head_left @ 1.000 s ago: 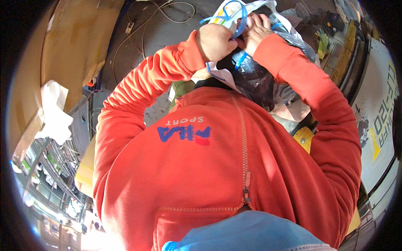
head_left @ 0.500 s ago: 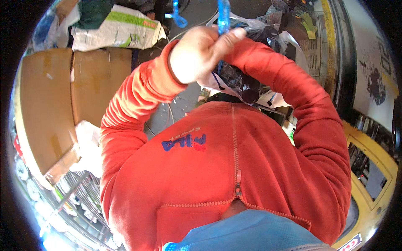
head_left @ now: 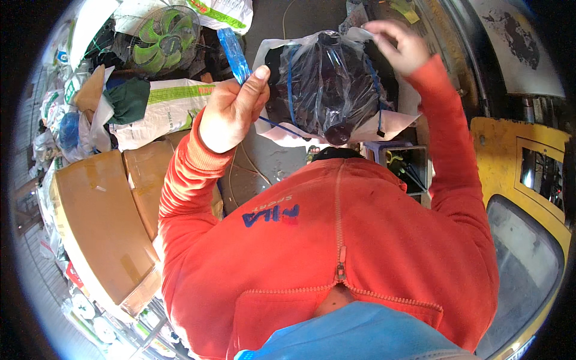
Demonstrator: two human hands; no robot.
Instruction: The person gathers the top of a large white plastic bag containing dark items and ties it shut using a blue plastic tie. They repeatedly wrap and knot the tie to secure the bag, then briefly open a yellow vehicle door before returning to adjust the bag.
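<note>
My left hand (head_left: 234,111) is closed on a shiny blue plastic strip (head_left: 233,54), whose free part sticks up above the thumb. From below this hand a thin blue cord (head_left: 279,126) runs to a bundle in front of me. The bundle is dark contents under clear plastic (head_left: 327,78), set within a white wrapper (head_left: 405,114), with blue cords down its left and right sides. My right hand (head_left: 402,47) is at the bundle's far right corner, fingers curled but apart, beside the clear plastic. Whether its fingertips touch the plastic I cannot tell.
Brown cardboard boxes (head_left: 99,216) stand at my left, beside a white and green sack (head_left: 174,111). A fan with green blades (head_left: 165,42) is farther back. At my right is a yellow panel (head_left: 516,162) with a window opening. A small stand (head_left: 411,165) sits below the bundle.
My hands have moved apart: the left went left and nearer with the blue strip, the right out to the bundle's far right corner. The view has shifted, showing the whole bundle and the fan.
</note>
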